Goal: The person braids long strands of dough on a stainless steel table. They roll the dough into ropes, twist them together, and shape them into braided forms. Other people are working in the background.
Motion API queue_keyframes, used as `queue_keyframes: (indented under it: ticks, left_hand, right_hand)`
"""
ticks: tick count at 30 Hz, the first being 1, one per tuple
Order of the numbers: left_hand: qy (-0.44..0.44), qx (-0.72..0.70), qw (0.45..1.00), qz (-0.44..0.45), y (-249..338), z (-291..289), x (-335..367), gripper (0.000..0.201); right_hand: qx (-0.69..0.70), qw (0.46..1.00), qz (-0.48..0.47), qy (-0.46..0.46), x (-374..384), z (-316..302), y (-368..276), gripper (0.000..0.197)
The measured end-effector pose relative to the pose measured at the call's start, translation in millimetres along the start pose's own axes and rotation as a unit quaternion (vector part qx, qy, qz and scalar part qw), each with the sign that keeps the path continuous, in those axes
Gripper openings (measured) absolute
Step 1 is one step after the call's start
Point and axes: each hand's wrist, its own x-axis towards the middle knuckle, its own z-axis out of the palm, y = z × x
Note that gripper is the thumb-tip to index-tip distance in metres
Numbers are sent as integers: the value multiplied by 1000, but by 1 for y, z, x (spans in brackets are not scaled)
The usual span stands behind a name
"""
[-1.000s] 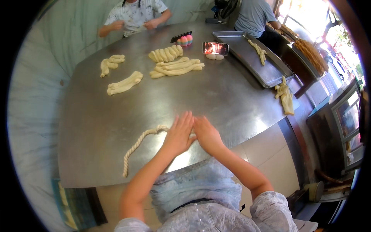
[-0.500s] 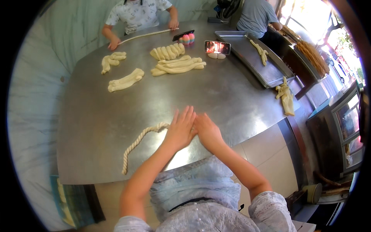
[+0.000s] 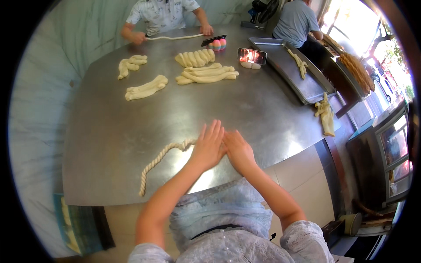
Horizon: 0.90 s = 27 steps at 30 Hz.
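Observation:
A twisted rope of pale dough [image 3: 153, 163] curves across the near part of the metal table [image 3: 109, 131]. Its upper right end runs beneath my left hand [image 3: 208, 148], which lies flat with its fingers stretched forward. My right hand [image 3: 238, 151] rests against it, fingers extended and the tips touching or overlapping my left hand. Any dough under the palms is hidden. Beyond my hands lie long dough strips [image 3: 206, 77], a row of dough pieces [image 3: 195, 58], a folded dough piece [image 3: 147, 88] and a bent one [image 3: 131, 65].
Across the table a person [image 3: 164, 17] holds a thin dough strand [image 3: 175, 37]. Two propped phones stand nearby, one with a lit screen [image 3: 251, 56]. A metal tray [image 3: 313, 90] holds a dough twist; a yellowish glove [image 3: 325, 118] hangs at the edge. Another person [image 3: 294, 24] sits behind.
My view has shifted slightly. My hands stay together over the rope's end with little visible movement. The person opposite has shifted their hands along with the thin strand.

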Motion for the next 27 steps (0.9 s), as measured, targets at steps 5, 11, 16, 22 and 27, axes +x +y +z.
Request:
queue_keyframes:
  ticks: [5,11,16,22,27]
  left_hand:
    - [5,-95,995,-8,31,-7,-35,70]
    - [87,-214,963,-141,34,-60,-74,46]
    - [195,-48,896,-395,-3,-107,-191,45]
    - [124,-34,917,-379,-15,-111,-264,36]
    - [193,-210,810,-512,-59,-129,-267,27]
  right_hand:
    - [-23,998,34,-47,-25,-10,-10,11]
    - [-59,993,90,-54,18,15,6,7]
    - [102,989,99,-31,10,4,13,16]
    - [113,989,84,-51,11,-1,16,14]
    - [165,943,253,-141,22,-24,26,14]
